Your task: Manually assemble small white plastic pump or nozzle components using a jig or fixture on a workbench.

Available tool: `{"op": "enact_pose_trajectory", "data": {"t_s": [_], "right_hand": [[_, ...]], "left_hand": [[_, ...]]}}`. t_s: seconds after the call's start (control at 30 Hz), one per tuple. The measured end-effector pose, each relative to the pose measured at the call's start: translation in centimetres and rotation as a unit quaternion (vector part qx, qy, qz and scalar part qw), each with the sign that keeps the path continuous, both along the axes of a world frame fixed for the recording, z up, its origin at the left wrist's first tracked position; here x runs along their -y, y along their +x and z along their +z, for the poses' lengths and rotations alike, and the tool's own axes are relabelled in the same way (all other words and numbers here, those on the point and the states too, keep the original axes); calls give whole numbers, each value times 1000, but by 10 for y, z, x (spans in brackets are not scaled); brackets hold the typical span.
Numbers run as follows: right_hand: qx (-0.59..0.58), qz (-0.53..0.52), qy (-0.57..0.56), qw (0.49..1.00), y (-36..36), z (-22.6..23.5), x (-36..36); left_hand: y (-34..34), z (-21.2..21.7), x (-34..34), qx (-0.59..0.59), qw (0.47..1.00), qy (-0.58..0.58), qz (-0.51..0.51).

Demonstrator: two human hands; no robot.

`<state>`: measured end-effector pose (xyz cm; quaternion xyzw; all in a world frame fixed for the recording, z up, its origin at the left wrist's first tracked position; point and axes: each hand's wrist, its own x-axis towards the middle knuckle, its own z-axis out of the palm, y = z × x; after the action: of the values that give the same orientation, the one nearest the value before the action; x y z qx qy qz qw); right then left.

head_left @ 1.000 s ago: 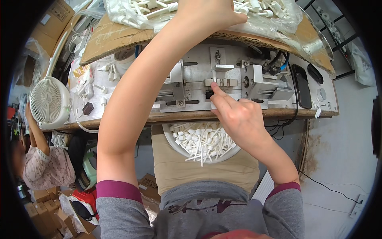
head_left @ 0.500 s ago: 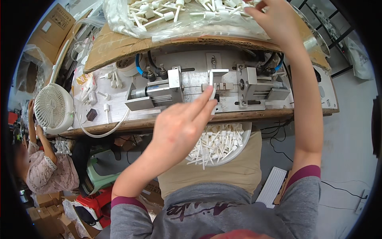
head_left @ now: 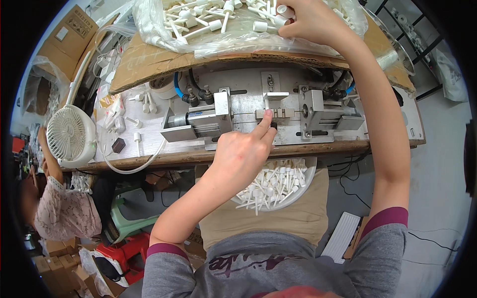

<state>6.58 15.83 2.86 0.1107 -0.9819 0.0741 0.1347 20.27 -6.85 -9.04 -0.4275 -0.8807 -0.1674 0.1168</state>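
My left hand (head_left: 243, 153) reaches to the metal clamping fixture (head_left: 282, 113) on the bench. Its index finger is stretched out, the tip on the fixture's small centre block, and the other fingers are partly bent. A slim white plastic piece (head_left: 267, 103) shows just beyond that fingertip; most of it is hidden. Over the pile of white plastic sticks with round heads (head_left: 198, 20), my right hand (head_left: 315, 22) has its thumb and fingers closed around a white round-headed stick (head_left: 284, 12). A bowl of similar white sticks (head_left: 312, 174) sits at my lap.
Two pneumatic cylinders (head_left: 198, 118) (head_left: 330, 114) flank the fixture. A cardboard sheet (head_left: 144, 67) with clear plastic overhangs it at the back. On the left stand a white fan (head_left: 72, 135) and loose white pieces (head_left: 137, 141). Another person (head_left: 64, 208) sits at far left.
My right hand has moved left over the pile and closed on a white stick. The left index fingertip has shifted slightly right along the fixture, and the view has shifted slightly.
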Motion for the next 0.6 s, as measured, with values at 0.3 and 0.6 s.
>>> {"op": "enact_pose_trajectory", "data": {"t_s": [0.3, 0.6], "right_hand": [[-37, 96, -454, 885, 36, 2, -14], [-295, 211, -252, 897, 117, -56, 38]], "left_hand": [[-5, 24, 8, 76, 985, 153, -26], [-29, 59, -12, 173, 860, 479, -40]]}}
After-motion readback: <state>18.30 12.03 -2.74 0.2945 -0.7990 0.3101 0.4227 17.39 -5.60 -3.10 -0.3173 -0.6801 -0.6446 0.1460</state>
